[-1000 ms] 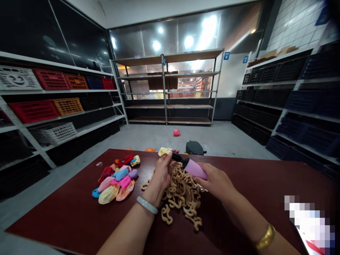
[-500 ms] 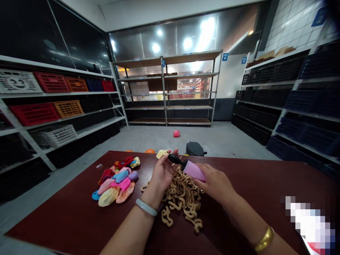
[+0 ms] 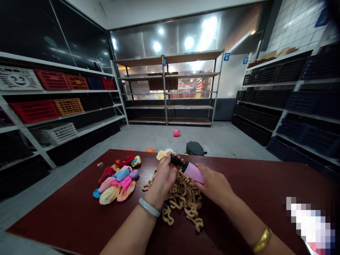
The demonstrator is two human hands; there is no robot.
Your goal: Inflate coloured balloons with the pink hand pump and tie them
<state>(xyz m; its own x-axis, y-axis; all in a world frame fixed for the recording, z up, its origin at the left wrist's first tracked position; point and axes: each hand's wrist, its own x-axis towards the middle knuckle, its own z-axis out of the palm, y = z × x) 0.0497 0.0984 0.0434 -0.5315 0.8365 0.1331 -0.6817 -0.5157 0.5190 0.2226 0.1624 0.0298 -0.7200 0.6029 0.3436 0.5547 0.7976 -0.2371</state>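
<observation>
A small hand pump with a purple body (image 3: 194, 172) and a black nozzle end (image 3: 175, 159) is held between my hands. My right hand (image 3: 214, 182) is wrapped round the purple body. At the black end, my left hand (image 3: 167, 171) pinches a pale yellow balloon (image 3: 161, 154) against the nozzle, its fingers partly curled. The balloon looks limp or only slightly filled. Below my hands lies a tangled heap of tan, curly pieces (image 3: 186, 194). To the left sits a pile of deflated, many-coloured balloons (image 3: 122, 175).
The dark red table (image 3: 66, 216) has a small clear scrap (image 3: 100, 164) near its left edge. On the floor beyond are a pink ball (image 3: 176, 132) and a dark grey bag (image 3: 195, 148). Crate-filled shelves (image 3: 92, 92) flank the room; a blurred patch covers the lower right.
The pale yellow balloon looks slightly rounder and smoother. My left hand and the black nozzle have shifted a little to the right; my right hand still grips the pump.
</observation>
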